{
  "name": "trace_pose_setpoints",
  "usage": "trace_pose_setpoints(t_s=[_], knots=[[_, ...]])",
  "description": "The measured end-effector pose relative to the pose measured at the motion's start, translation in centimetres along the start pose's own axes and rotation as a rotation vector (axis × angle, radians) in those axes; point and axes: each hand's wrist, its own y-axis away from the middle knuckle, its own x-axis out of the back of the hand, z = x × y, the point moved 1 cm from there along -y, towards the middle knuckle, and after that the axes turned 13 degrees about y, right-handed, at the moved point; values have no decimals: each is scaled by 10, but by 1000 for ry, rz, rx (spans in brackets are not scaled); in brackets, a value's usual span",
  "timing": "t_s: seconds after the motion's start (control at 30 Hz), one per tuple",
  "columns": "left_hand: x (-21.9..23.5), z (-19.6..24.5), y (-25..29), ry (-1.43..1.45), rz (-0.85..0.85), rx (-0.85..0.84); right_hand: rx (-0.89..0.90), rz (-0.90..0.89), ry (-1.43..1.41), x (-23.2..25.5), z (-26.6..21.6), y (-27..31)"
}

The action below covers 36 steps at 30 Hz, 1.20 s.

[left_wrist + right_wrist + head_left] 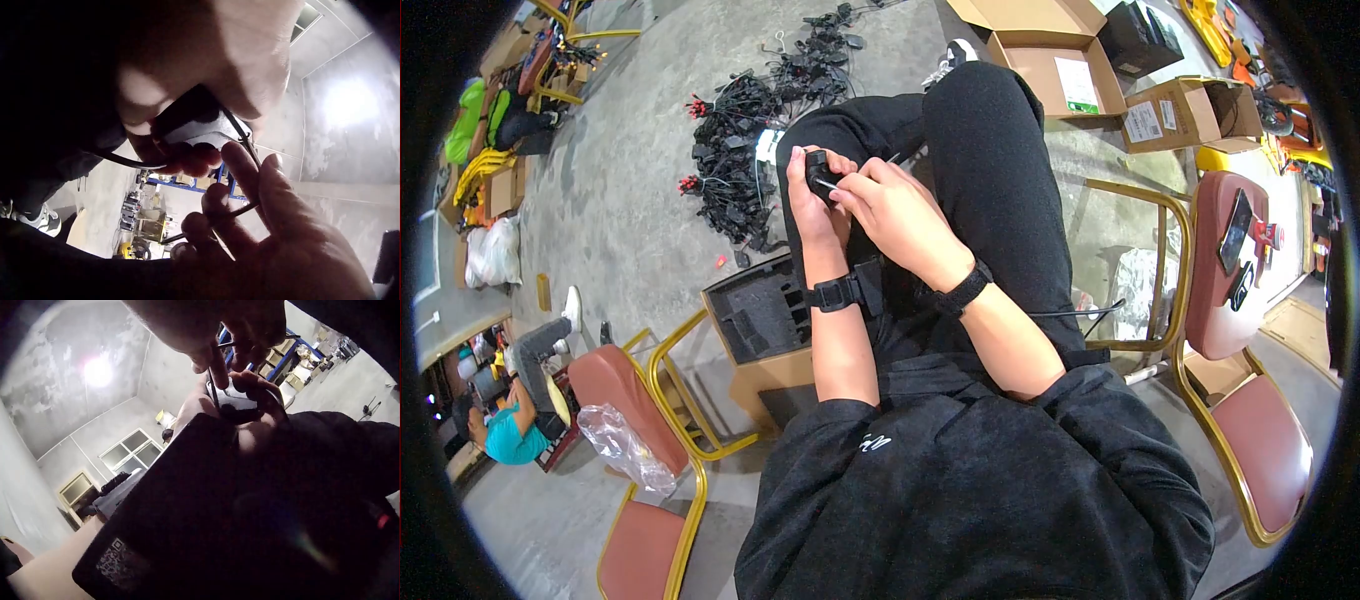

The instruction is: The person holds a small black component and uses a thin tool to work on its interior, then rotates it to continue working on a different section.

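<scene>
My left hand (pixel 808 208) grips a small black device (pixel 816 165) above my left thigh, fingers wrapped round its sides. In the left wrist view the device (pixel 203 130) shows a smooth, shiny face between fingers and palm. My right hand (pixel 908 220) pinches a thin bent rod (pixel 826 184), its pale end right at the device. The rod (pixel 252 153) looks dark and angled in the left wrist view, with one arm meeting the device's corner; I cannot tell its kind. A black cable (pixel 122 159) runs up to the left hand.
Many bundled black cabled devices (pixel 735 165) lie on the floor beyond my left leg. A black tray (pixel 755 310) sits on a carton by my left forearm. Chairs (pixel 1225 265) flank me, a phone on the right one. Opened cartons (pixel 1090 75) lie ahead right.
</scene>
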Motion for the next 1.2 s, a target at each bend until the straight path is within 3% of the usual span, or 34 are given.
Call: trace_pose_setpoints(t_s=[0.17,0.37,0.53,0.77,0.87,0.93,1.03,1.07,1.13,1.2], knots=[[3,2,0,-107,-7,-5,83,80,153,1,2,-1],[10,1,-1,-128,-22,-40,124,101,-12,-1,2,-2],[14,1,-3,-92,-67,-8,47,11,-92,0,0,-1],[9,2,-1,-127,-69,-8,67,10,-9,1,-3,0],[8,1,-1,-135,-104,-3,2,-88,-26,1,-1,0],[7,0,-1,-140,-93,-45,-183,-254,-359,-3,1,-2],[7,2,-2,-59,-93,-21,-317,-393,-470,5,-6,-3],[7,2,-2,-59,-93,-21,-317,-392,-470,3,-4,-2],[6,3,-2,3,-80,-7,-57,-121,-227,1,-2,0],[4,3,-1,-5,-95,-8,-34,-101,-195,0,-2,1]])
